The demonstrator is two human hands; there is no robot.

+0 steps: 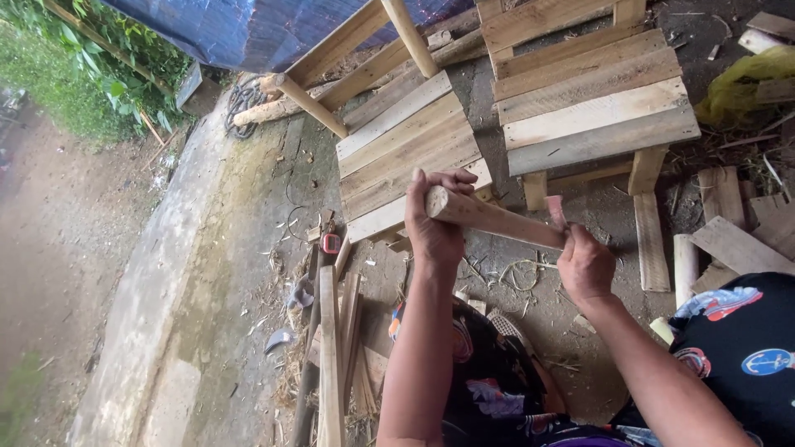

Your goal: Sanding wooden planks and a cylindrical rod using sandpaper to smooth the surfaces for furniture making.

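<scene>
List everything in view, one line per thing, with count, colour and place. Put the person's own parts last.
wooden pole: 1, pale brown, centre, gripped at both ends by the hands
slatted wooden stools: 2, pale unpainted, top centre and top right
loose planks: several, pale wood, on the ground at lower centre
offcuts: several, pale wood, right edge
tape measure: 1, red, on the ground left of the hands
tarpaulin: 1, blue, top
yellow-green bag: 1, top right corner
plants: green, top left
concrete edge: grey, left
left hand: wrapped round the pole's near end
right hand: closed on the pole's other end
</scene>
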